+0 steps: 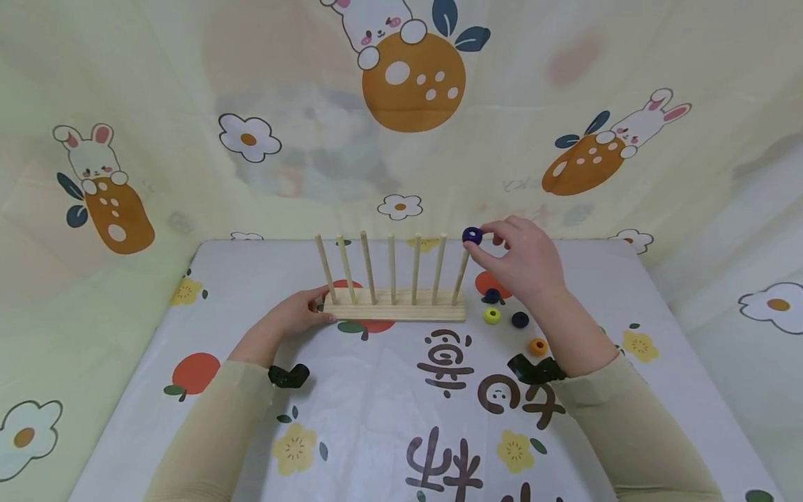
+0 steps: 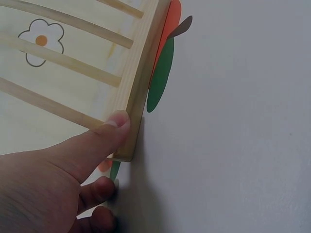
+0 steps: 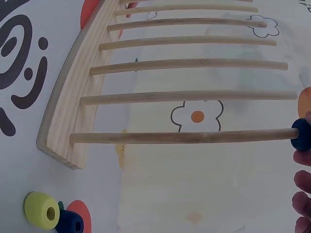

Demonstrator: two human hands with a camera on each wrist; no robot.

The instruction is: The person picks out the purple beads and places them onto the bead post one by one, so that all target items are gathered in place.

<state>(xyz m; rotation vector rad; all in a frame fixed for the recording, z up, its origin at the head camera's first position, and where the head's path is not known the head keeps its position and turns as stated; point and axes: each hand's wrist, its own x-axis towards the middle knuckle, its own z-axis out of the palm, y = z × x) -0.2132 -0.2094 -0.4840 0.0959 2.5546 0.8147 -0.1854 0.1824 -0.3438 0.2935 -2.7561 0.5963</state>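
Head view: the right hand (image 1: 523,254) pinches a dark blue bead (image 1: 472,236) between thumb and fingertips, at the top of the rightmost peg (image 1: 461,279). Held by its rim, the bead has its hole left uncovered, which would suit lining it up with the peg. The right wrist view shows bead and peg tip meeting, but whether the tip is inside the hole I cannot tell.

The left hand (image 1: 297,312) grips the opposite end of the wooden base (image 1: 401,312), thumb on the near side and fingers reaching behind, probably to keep the rack from sliding or tipping while the other hand works at that height. The base lies flat along the bench (image 1: 370,390), its seven pegs standing up, the outer ones seeming to lean outward; no bead sits lower down on any of them.

Beneath the right forearm and hand, four loose beads rest on the bench beside the rack's right end: one dark blue (image 1: 492,296), one yellow-green (image 1: 492,316), one very dark (image 1: 520,320) and, nearest the person, one orange (image 1: 537,347). That spot seems chosen for easy reach by the right hand. Behind everything hangs a rabbit-printed curtain (image 1: 314,181).
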